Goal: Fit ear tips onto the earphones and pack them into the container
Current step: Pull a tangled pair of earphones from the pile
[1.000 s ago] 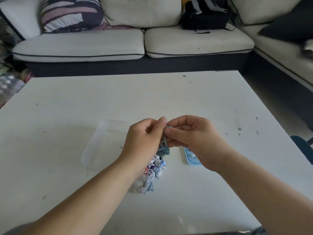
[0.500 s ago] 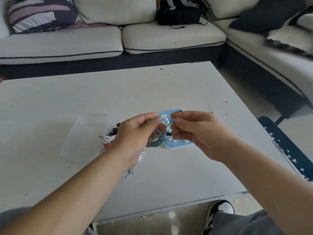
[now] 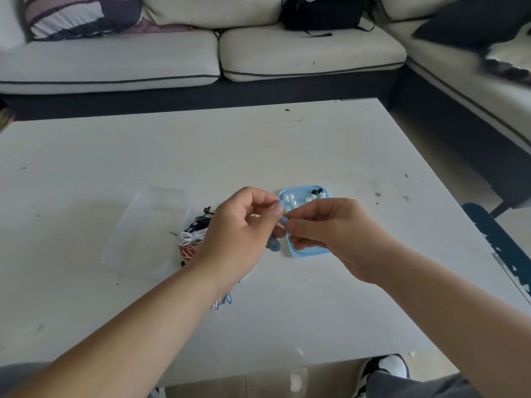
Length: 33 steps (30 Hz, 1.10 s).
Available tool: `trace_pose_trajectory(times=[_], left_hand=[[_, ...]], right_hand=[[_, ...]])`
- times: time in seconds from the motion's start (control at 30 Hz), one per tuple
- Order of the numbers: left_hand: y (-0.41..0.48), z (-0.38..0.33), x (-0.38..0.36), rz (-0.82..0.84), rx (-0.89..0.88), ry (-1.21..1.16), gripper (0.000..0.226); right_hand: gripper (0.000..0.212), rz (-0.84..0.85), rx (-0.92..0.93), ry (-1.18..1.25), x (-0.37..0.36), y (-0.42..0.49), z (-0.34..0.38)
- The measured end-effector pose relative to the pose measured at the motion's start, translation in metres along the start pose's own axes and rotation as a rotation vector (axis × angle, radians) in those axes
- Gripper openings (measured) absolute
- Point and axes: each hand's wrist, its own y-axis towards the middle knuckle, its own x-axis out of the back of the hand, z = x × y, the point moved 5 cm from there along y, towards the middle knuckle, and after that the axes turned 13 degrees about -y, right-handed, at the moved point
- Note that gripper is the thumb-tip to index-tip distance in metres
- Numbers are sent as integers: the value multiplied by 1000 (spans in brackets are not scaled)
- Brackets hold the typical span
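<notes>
Both hands meet just above the white counter (image 3: 258, 145). The left hand (image 3: 238, 234) and right hand (image 3: 330, 228) pinch a small blue earphone (image 3: 284, 220) between curled fingers, and its bundled cord (image 3: 273, 245) hangs just below. Under them lies a blue tray (image 3: 310, 252) with white and black ear tips (image 3: 290, 198). To the left, a clear container (image 3: 143, 234) sits beside a pile of earphones (image 3: 192, 237). A sofa (image 3: 287, 53) stands beyond.

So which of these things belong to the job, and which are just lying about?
Job: blue earphone, pinched between left hand and right hand; blue tray holding ear tips; heap of earphones; clear container.
Lying about: striped cushion, black bag, sofa, shoe.
</notes>
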Motion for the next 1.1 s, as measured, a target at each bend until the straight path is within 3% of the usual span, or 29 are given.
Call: trace_pose_trajectory(times=[0.23,0.33,0.4,0.6,0.9,1.0,1.1], left_hand=[[8,9,5,-11,20,58,1],[13,15,9,-24,69,59,4],[13,19,9,-22,89,68,6],[7,22,2,-3,119,42,5],[7,23,7,-20,133,11,7],[10,19,9,-44,129,-12,9],[13,11,12,-56,131,-80,13]], right_hand=[[2,-58,-8,-115,1,8,0],[11,-207,-17,-537,23,16,-13],[18,-214,-13,-822,26,22,-26],[10,-157,-14,-1083,10,38,-61],[19,-267,29,-1022,7,37,-44],[15,-314,33,-618,6,24,-16],[9,-244,2,-152,-1,13,8]])
